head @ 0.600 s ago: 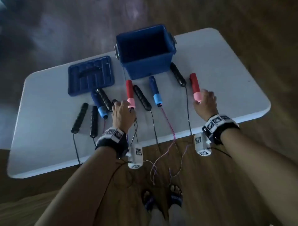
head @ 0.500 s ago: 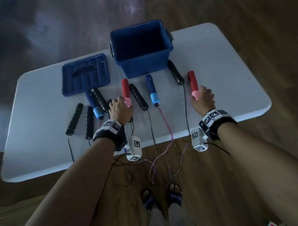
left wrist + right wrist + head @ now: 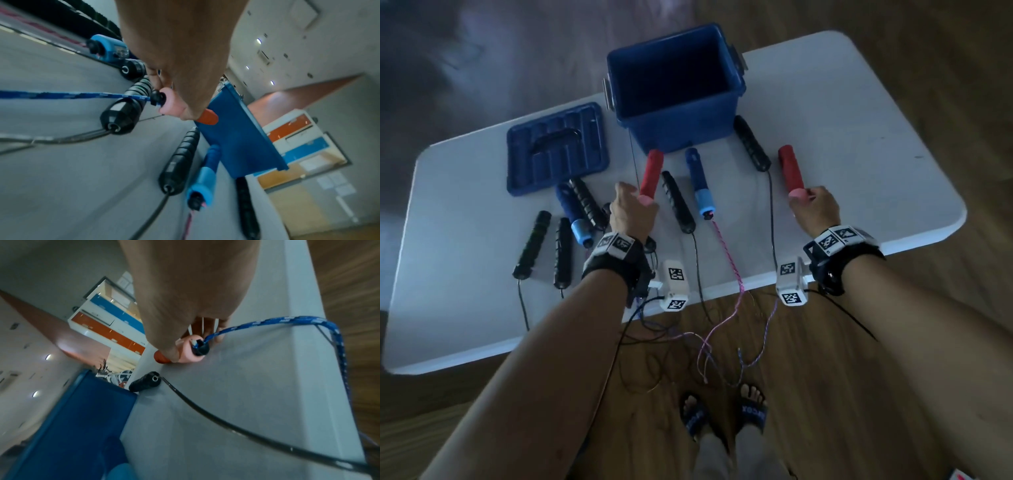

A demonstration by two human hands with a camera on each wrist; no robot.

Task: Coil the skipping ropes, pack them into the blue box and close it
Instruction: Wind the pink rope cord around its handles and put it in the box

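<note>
An open blue box [image 3: 674,92] stands at the back of the white table [image 3: 859,144], its lid [image 3: 556,149] lying flat to the left. My left hand [image 3: 631,212] grips the pink end of a red rope handle [image 3: 650,171], also seen in the left wrist view as a red handle [image 3: 206,116] with a blue braided rope [image 3: 61,95] leaving it. My right hand [image 3: 815,209] grips the pink end of the second red handle [image 3: 791,171]; its blue rope [image 3: 287,321] bends over the table's front edge.
Several black handles [image 3: 678,202] and two blue handles [image 3: 700,181] lie in a row in front of the box, their cords hanging over the near edge in a tangle on the wooden floor [image 3: 893,394]. My sandalled feet [image 3: 722,411] stand below.
Both hands have closed around the pink ends of the two red handles. The left red handle's far end now points more towards the box.
</note>
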